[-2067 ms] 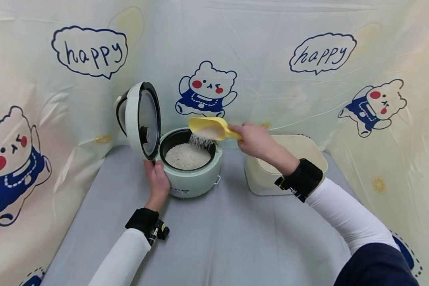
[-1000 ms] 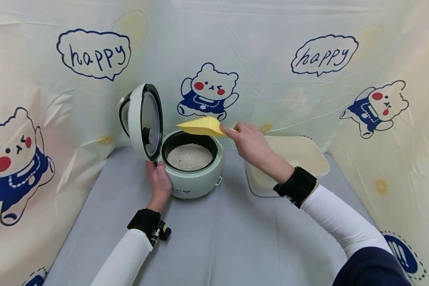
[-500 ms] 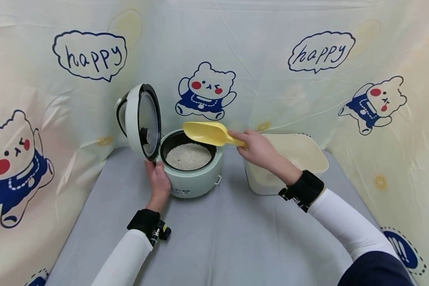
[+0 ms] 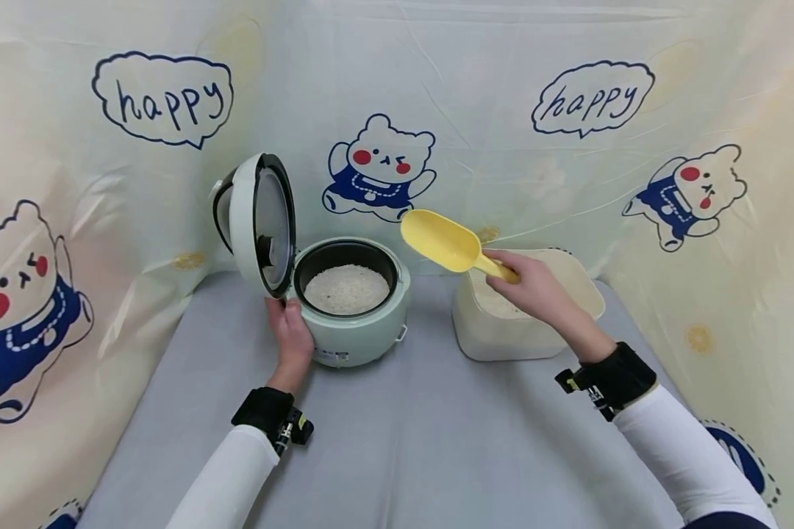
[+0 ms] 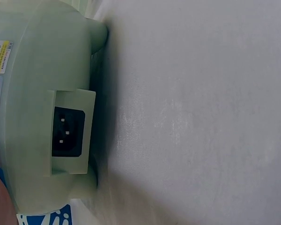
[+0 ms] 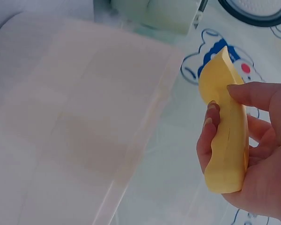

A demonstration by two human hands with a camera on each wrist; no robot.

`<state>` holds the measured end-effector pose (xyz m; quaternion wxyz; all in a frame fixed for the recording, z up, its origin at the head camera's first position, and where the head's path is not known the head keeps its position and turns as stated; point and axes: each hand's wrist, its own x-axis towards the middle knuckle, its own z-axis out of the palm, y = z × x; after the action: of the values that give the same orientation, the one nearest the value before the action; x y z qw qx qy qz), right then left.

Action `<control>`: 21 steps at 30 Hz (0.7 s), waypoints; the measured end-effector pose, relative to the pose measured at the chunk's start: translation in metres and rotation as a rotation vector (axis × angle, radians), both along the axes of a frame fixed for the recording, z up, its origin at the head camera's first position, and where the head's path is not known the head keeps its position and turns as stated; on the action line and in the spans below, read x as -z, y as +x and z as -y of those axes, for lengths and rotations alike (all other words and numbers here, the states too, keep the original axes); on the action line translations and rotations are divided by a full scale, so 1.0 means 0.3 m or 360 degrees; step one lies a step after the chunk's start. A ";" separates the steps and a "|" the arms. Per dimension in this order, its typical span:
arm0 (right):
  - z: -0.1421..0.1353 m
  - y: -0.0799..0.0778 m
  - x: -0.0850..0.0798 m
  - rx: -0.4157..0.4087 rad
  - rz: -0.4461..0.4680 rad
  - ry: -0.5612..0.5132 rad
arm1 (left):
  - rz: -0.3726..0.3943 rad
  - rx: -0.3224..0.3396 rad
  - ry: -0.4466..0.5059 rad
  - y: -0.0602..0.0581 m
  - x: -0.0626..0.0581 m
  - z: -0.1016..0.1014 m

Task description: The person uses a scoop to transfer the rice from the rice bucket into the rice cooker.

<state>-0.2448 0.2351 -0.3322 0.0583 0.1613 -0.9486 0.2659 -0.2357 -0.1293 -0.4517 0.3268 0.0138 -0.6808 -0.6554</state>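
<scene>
A yellow scoop [image 4: 440, 241], with no rice visible in its bowl, is gripped by the handle in my right hand [image 4: 536, 290], above the left side of a cream rice bin [image 4: 496, 342]. In the right wrist view, thumb and fingers wrap the scoop's handle [image 6: 228, 145]. Left of the bin stands a pale green rice cooker [image 4: 364, 342], its lid [image 4: 243, 228] raised and white rice [image 4: 347, 289] in its dark inner pot. Against the cooker's left side, below the lid hinge, rests my left hand [image 4: 292, 339]; part of it is hidden behind the cooker.
Grey cloth covers the table [image 4: 397, 441]. A printed curtain [image 4: 476, 110] hangs right behind the cooker and bin. The cooker's power socket [image 5: 68, 132] shows in the left wrist view, with no cord plugged in.
Rice fell from the scoop into the pot; afterwards the scoop was tipped over it and levelled. My right hand has carried the scoop right, towards the bin. My left hand stayed put.
</scene>
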 end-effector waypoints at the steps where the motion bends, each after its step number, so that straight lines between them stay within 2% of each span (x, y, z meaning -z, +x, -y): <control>1: -0.016 0.006 0.000 0.0018 -0.0005 -0.0003 | -0.0011 0.0003 -0.0002 0.001 0.000 0.001; 6: -0.086 0.043 0.003 0.0036 -0.0030 -0.0013 | -0.0037 0.0010 -0.0025 0.002 0.003 0.004; 10: -0.131 0.081 0.003 0.0079 -0.0051 0.0056 | -0.0040 0.0030 -0.0032 0.001 0.000 0.004; 16: -0.172 0.130 -0.001 0.0161 -0.0019 0.0128 | -0.0004 0.0031 -0.0024 -0.001 0.004 0.004; 21: -0.201 0.150 0.007 0.0201 0.0012 0.0143 | -0.0003 0.0037 -0.0023 -0.003 0.003 0.005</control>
<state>-0.1997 0.2953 -0.3342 0.0642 0.1027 -0.9681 0.2195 -0.2367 -0.1307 -0.4527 0.3201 0.0029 -0.6854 -0.6541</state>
